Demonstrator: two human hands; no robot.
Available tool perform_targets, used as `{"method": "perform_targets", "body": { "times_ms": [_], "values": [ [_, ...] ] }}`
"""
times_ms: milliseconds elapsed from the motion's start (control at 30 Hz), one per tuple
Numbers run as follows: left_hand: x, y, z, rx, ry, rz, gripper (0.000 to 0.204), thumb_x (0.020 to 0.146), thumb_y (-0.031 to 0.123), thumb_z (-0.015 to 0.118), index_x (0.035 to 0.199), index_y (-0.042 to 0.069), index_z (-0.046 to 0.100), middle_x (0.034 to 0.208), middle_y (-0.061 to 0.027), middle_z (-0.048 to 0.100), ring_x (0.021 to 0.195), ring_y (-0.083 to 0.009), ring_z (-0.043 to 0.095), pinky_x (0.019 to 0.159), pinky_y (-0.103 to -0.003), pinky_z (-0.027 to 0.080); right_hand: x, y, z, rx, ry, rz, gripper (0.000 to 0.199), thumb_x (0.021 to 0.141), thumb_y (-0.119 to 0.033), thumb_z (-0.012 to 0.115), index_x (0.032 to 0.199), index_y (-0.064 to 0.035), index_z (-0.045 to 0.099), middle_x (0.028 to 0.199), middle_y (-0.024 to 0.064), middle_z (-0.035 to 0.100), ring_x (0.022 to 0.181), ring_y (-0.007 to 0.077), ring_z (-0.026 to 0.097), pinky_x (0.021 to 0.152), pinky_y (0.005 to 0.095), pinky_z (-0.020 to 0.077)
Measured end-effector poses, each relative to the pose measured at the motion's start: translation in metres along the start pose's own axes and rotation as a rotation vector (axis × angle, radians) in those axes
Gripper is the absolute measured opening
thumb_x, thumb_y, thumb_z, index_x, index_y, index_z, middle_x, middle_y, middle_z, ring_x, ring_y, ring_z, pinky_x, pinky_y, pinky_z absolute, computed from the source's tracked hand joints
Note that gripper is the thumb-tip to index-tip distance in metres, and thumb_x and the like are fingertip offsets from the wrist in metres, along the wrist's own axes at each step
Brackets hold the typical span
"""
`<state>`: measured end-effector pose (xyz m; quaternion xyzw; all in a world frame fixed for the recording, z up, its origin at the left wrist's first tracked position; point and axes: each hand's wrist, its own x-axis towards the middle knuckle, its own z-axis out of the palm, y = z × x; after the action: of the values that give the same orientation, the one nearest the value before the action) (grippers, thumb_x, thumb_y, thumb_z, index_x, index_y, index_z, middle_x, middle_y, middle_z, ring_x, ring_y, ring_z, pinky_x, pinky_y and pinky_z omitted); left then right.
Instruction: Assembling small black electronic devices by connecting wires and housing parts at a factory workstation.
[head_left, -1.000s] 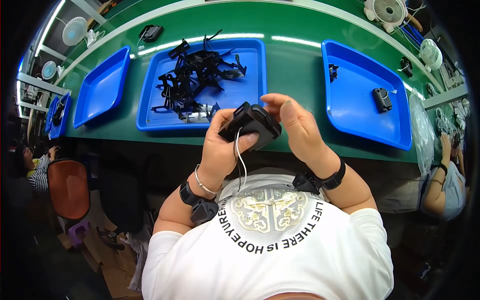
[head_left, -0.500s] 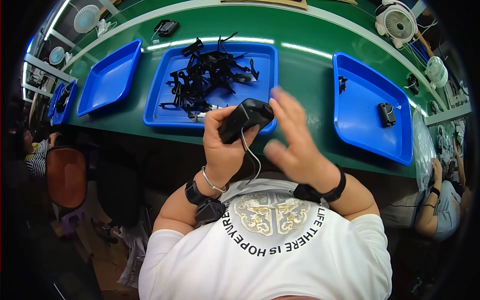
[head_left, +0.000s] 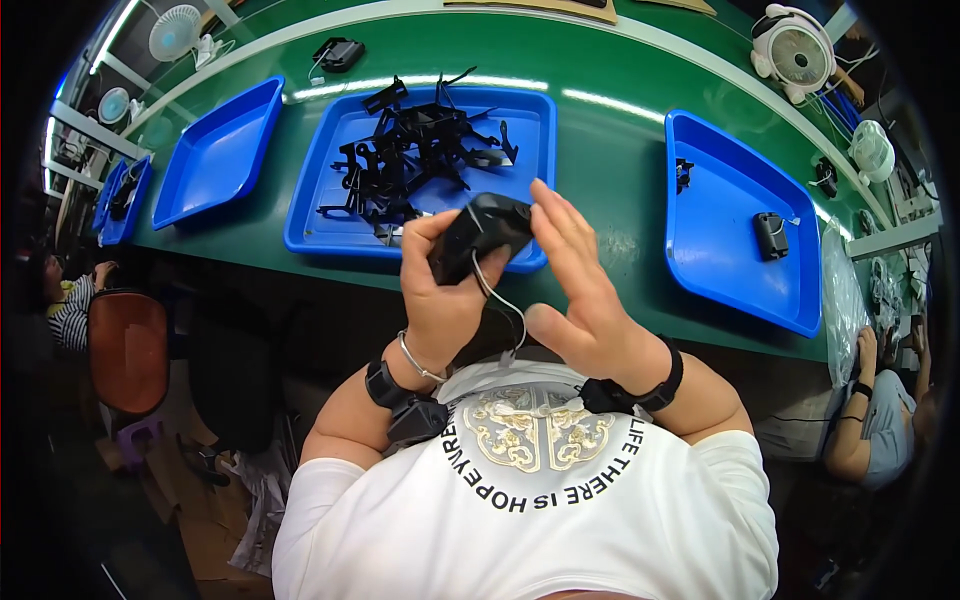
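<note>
My left hand grips a black plastic housing in front of my chest, its fingers wrapped round the sides. A thin white cable with a small plug at its end hangs down from the housing. My right hand is stretched flat beside it, thumb apart; the fingertips are at the housing's right end, and whether they touch it I cannot tell. Just beyond my hands lies a blue tray holding a tangled heap of black plastic brackets.
At the right, another blue tray holds a black housing and a small black part. A blue tray stands left. One more black housing lies far back on the green table. Fans and other people are at both sides.
The housing and my left hand have shifted slightly left, and the housing is tilted differently. My right hand was blurred by motion and now shows sharp, its fingers straighter.
</note>
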<state>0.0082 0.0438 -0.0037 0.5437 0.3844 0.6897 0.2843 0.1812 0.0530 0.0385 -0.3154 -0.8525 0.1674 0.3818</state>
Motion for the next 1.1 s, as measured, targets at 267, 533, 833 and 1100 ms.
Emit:
{"method": "perform_targets", "body": {
  "times_ms": [267, 533, 833, 1100],
  "values": [
    [-0.002, -0.005, -0.001, 0.084, -0.004, 0.078, 0.043, 0.072, 0.000, 0.072, 0.105, 0.003, 0.044, 0.092, -0.0049, 0.056, 0.082, -0.0100, 0.057, 0.071, -0.022, 0.046, 0.001, 0.002, 0.009, 0.165, 0.011, -0.055, 0.060, 0.082, -0.027, 0.051, 0.133, 0.0017, 0.035, 0.142, 0.0236, 0.022, 0.132, 0.0384, 0.018, 0.106, 0.0438, 0.0149],
    [-0.003, -0.010, -0.001, 0.084, 0.017, 0.066, 0.044, 0.072, 0.002, 0.073, 0.105, 0.003, 0.043, 0.092, -0.0058, 0.056, 0.081, -0.0104, 0.057, 0.070, -0.022, 0.047, 0.000, 0.000, 0.004, 0.160, -0.009, -0.029, 0.057, 0.082, -0.018, 0.044, 0.134, 0.0009, 0.033, 0.143, 0.0211, 0.024, 0.133, 0.0364, 0.019, 0.107, 0.0428, 0.0147],
    [0.000, -0.014, 0.001, 0.097, -0.002, 0.027, 0.044, 0.072, 0.002, 0.073, 0.105, 0.003, 0.043, 0.092, -0.0060, 0.058, 0.080, -0.0106, 0.057, 0.070, -0.023, 0.048, 0.000, 0.011, 0.010, 0.297, -0.022, 0.129, 0.052, 0.091, -0.027, 0.048, 0.133, 0.0014, 0.034, 0.142, 0.0209, 0.025, 0.132, 0.0386, 0.019, 0.106, 0.0443, 0.0171],
    [0.003, -0.001, -0.003, 0.009, -0.073, -0.060, 0.045, 0.071, 0.002, 0.072, 0.105, 0.003, 0.043, 0.093, -0.0058, 0.056, 0.080, -0.0112, 0.056, 0.072, -0.023, 0.047, 0.002, 0.003, -0.005, 0.536, 0.101, 0.255, 0.043, 0.096, -0.026, 0.035, 0.129, 0.0000, 0.040, 0.136, 0.0140, 0.037, 0.122, 0.0183, 0.036, 0.092, 0.0324, 0.0355]
  ]
}}
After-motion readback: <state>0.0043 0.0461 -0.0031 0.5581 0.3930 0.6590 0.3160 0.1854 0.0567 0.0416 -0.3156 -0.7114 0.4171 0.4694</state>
